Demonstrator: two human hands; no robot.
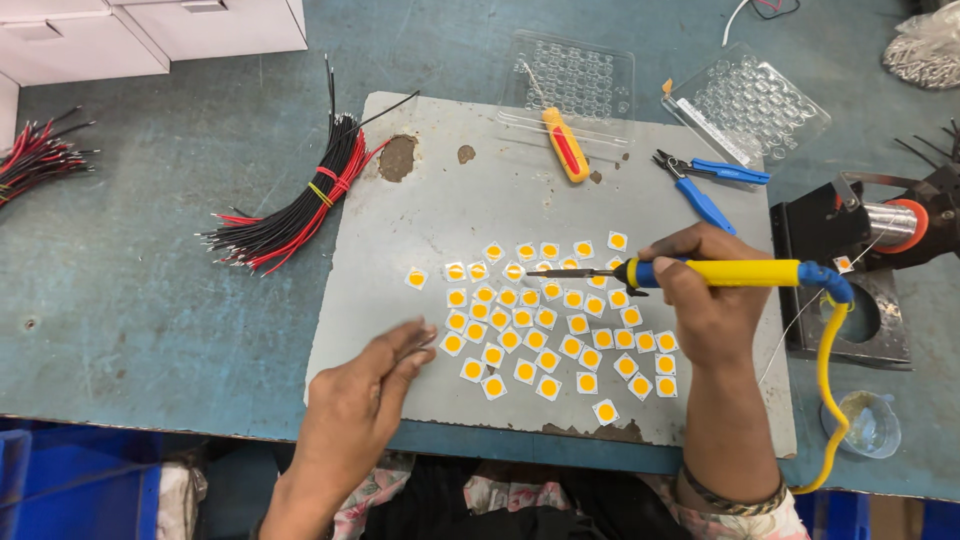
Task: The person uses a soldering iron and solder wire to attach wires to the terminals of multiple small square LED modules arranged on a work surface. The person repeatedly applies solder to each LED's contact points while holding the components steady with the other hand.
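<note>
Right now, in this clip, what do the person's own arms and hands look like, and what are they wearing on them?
Both forearms are bare, with no gloves on the left hand or the right hand. The right wrist carries thin dark bangles. No ring or watch can be made out, and the left wrist shows nothing worn. Below the arms lies pale floral cloth with pink print, over dark fabric.

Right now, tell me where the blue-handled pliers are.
In the head view, the blue-handled pliers lie at the grey board's upper right corner, just above the right hand, beside a clear plastic tray.
</note>
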